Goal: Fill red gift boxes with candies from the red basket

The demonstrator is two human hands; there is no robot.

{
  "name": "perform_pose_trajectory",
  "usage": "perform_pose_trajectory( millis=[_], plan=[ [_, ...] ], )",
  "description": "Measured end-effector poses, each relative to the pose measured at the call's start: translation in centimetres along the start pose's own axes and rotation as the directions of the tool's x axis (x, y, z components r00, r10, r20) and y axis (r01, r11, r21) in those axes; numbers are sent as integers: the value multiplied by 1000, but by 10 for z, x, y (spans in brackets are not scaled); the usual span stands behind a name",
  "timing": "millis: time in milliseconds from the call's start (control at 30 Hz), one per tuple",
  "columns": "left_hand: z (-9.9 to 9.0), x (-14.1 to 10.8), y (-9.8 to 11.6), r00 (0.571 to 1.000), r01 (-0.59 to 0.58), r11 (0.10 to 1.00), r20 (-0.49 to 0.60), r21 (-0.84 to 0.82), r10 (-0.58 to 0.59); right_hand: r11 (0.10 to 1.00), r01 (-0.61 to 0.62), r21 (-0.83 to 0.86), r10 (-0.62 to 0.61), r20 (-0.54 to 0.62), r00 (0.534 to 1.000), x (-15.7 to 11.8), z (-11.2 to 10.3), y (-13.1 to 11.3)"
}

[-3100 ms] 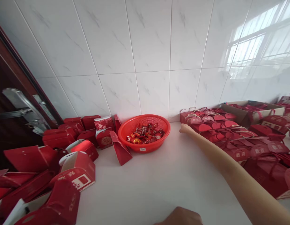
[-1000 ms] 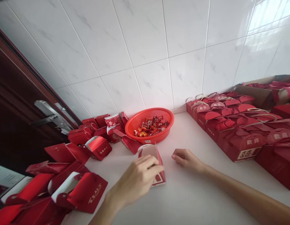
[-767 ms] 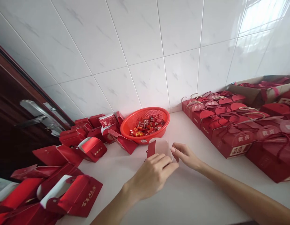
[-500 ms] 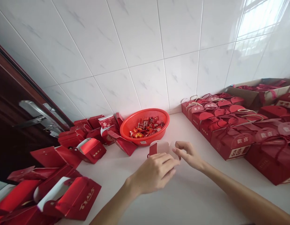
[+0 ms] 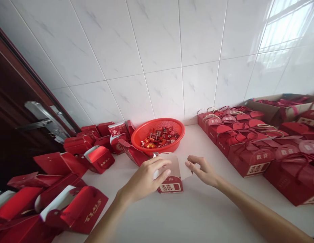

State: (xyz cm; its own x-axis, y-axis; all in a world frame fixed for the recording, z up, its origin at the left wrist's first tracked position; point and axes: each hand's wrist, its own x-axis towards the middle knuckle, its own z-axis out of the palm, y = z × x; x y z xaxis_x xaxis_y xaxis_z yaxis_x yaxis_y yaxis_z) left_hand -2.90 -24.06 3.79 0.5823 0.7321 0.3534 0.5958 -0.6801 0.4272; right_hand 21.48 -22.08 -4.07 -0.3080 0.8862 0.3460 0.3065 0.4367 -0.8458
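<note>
Left hand (image 5: 146, 175) drawn back leftward, thumb and forefinger parted | right hand (image 5: 203, 171): cannot tell if pinching | one open box (image 5: 173, 180) between both | one candy basket (image 5: 169, 148) beyond | many closed boxes (image 5: 257, 157), one carton (image 5: 267, 113) rightward

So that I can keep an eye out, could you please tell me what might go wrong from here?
The left hand, at the open box, might bend a raised flap. The box stands just in front of the red basket, so a push could jolt the candies.
</note>
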Motion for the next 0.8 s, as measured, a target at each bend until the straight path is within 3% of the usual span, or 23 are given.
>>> perform_pose_trajectory(
  millis=[133,267,367,433,500,600,800],
  plan=[
    [0,-1,5,996,-85,996,18,-27,85,999,-29,28,29,7,1000,3,-1,7],
    [-7,8,4,989,-144,987,-41,-72,142,998,-38,-48,37,-27,999,8,-5,11],
    [-17,27,-8,988,-125,989,-103,-84,116,983,-9,-181,-1,-55,999,15,-9,13],
    [-23,45,-22,993,-50,996,-109,-80,41,963,15,-271,-49,-120,992,24,-10,14],
    [-26,66,-41,996,64,997,-53,-50,-66,948,22,-319,-94,-213,973,38,-10,13],
    [-23,94,-70,959,262,957,73,128,-272,928,-1,-372,-104,-261,960,71,-7,7],
    [-3,121,-114,849,324,903,335,283,-409,838,-111,-534,28,-162,986,141,1,-6]
  ],
)
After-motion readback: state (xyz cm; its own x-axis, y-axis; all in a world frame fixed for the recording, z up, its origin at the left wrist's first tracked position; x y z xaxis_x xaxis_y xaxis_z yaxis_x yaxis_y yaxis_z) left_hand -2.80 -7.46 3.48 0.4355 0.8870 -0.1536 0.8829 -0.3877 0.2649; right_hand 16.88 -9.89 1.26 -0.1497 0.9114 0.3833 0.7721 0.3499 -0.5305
